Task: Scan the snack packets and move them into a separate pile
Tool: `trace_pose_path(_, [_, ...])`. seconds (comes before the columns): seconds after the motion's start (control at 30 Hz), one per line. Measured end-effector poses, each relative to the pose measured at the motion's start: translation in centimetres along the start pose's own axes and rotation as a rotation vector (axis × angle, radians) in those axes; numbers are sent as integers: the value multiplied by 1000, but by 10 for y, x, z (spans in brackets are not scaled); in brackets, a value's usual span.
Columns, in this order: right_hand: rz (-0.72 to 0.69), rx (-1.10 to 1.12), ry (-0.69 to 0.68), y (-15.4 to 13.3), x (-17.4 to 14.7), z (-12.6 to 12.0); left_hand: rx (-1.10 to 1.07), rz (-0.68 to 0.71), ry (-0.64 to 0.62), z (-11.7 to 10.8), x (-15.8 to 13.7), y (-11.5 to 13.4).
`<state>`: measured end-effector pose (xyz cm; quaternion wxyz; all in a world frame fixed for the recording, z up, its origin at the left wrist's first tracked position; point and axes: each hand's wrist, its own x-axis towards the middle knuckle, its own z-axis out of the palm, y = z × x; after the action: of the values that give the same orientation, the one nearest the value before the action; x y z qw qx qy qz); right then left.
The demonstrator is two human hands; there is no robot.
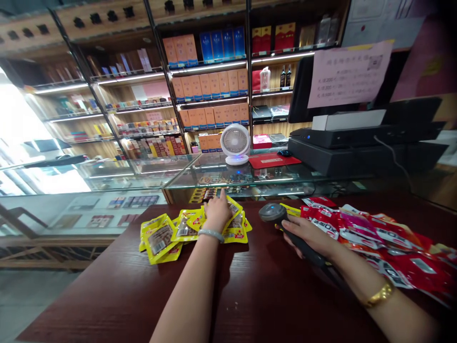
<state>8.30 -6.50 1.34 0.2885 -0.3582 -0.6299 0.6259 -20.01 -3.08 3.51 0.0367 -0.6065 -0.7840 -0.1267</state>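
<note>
My left hand (pixel 217 213) rests over a spread of yellow snack packets (pixel 160 238), its index finger stretched forward and the other fingers partly hidden. The packets have clear windows showing brown contents and lie overlapping on the dark table. In my right hand (pixel 307 233) is a black handheld barcode scanner (pixel 273 213), its head turned toward the left and its handle wrapped by my fingers. Just behind the scanner part of another yellow packet (pixel 291 209) shows. Red and white snack packets (pixel 378 233) lie heaped beyond my right hand.
The dark red wooden table (pixel 117 295) meets a glass display counter (pixel 200 178) at its far side. A white fan (pixel 235 143), a red mat (pixel 274 161) and a black point-of-sale machine (pixel 357 147) stand on the glass. Shelves of boxes (pixel 210 83) line the wall behind.
</note>
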Motion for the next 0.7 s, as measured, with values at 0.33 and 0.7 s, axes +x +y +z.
trace_pose_path(0.33, [-75,55,67,-10,-6,-7,-435,198,107,12,3,28])
trace_pose_path(0.7, [-65,36,87,-14,-7,-9,-533,267,128,26,-4,45])
